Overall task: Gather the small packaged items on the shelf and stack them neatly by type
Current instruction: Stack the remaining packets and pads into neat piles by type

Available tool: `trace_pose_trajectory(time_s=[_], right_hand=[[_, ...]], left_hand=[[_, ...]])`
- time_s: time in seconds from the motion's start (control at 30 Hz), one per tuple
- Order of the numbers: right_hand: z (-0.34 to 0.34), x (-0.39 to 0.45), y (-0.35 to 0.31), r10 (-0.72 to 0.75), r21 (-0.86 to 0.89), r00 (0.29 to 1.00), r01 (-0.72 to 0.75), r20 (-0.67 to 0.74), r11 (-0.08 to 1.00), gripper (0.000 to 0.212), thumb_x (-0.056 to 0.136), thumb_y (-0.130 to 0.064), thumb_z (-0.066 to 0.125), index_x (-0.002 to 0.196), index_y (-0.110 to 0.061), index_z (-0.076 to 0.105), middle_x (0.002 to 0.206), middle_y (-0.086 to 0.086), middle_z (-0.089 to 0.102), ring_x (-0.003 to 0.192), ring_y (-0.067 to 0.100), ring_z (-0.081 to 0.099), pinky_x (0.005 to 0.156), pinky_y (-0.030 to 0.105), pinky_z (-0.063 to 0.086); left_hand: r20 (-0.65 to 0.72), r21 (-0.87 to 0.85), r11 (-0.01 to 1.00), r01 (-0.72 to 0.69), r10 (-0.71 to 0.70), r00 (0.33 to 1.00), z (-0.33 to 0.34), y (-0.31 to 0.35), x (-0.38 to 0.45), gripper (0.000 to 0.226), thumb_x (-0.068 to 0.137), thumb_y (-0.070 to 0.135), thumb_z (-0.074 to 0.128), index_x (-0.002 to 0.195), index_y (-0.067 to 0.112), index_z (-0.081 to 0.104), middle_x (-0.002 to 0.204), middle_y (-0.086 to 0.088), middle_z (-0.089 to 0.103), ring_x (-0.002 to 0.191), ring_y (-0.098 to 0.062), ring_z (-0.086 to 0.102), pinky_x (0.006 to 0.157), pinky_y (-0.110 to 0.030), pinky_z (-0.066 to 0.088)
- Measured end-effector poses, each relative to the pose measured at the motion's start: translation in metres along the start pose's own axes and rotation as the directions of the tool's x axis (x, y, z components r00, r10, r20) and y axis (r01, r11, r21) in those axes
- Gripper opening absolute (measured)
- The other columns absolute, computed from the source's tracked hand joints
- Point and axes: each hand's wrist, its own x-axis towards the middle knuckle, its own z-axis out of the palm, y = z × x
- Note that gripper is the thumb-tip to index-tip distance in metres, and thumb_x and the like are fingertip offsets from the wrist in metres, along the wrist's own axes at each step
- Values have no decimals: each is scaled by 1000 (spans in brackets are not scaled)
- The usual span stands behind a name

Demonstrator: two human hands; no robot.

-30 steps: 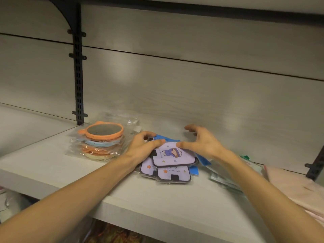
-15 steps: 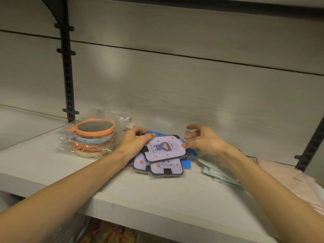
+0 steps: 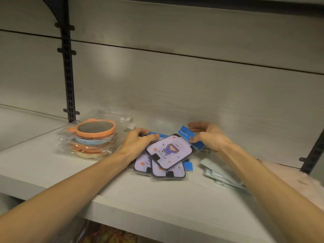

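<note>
The shelf [image 3: 52, 174] is carrying three groups of goods. At the left a stack of round mirrors [image 3: 93, 137] in clear bags is standing near the black upright bracket [image 3: 68, 76], and it is looking tidy already. At the right some flat pale packets [image 3: 222, 174] are lying loose under the right forearm, beside a pink soft thing [image 3: 298, 179] that I cannot identify.

In the middle the pile of purple cartoon packets [image 3: 157, 169] is lying fanned out, not yet squared. Compared with half a second before, the top packet [image 3: 170, 151] has been turned: its blue header card [image 3: 185, 134] is now pointing up and to the right, and that end is looking raised a little from the pile, while before it was lying flat.

The right hand [image 3: 210, 139] is pinching this blue header between thumb and fingers, and it has moved closer to the packet than before. The left hand [image 3: 138, 144] is resting with curled fingers on the far left corner of the pile; it seems to be pressing on the packets there, though I cannot tell if the fingers are really closing round anything.

In my judgement the person is aligning the top packet with the others below, so this type is only half ordered. The loose packets at the right are still waiting.
</note>
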Motion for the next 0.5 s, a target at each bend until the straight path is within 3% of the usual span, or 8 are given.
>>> trace_pose_trajectory(time_s=[0.13,0.27,0.4,0.5], right_hand=[[8,1,1,-38,-28,998,39,46,999,46,79,15,67,112,-17,70,114,0,71,102,13,65,71,11,51],[16,5,-5,-135,-24,990,134,-50,991,46,78,22,61,115,-4,69,105,6,68,94,11,63,60,2,47],[26,12,-11,-155,-4,986,155,-60,988,43,78,23,60,110,-5,69,104,9,70,97,16,64,59,5,50],[43,10,-13,-189,-21,982,188,-30,982,40,79,23,60,113,2,69,103,10,68,94,14,63,61,9,52]], left_hand=[[19,38,999,10,-10,1000,-1,0,-1,74,55,53,81,119,19,66,120,-4,66,107,-18,67,97,-39,55],[77,80,997,17,-23,997,-4,4,-5,82,55,48,86,128,19,63,123,-2,63,109,-19,66,95,-36,55],[108,65,998,25,-32,994,-5,8,-8,60,73,30,87,127,20,63,119,1,64,102,-13,66,83,-28,54],[94,51,998,35,-40,995,-4,9,-9,56,74,38,86,122,19,64,114,2,68,101,-12,68,79,-27,53]])
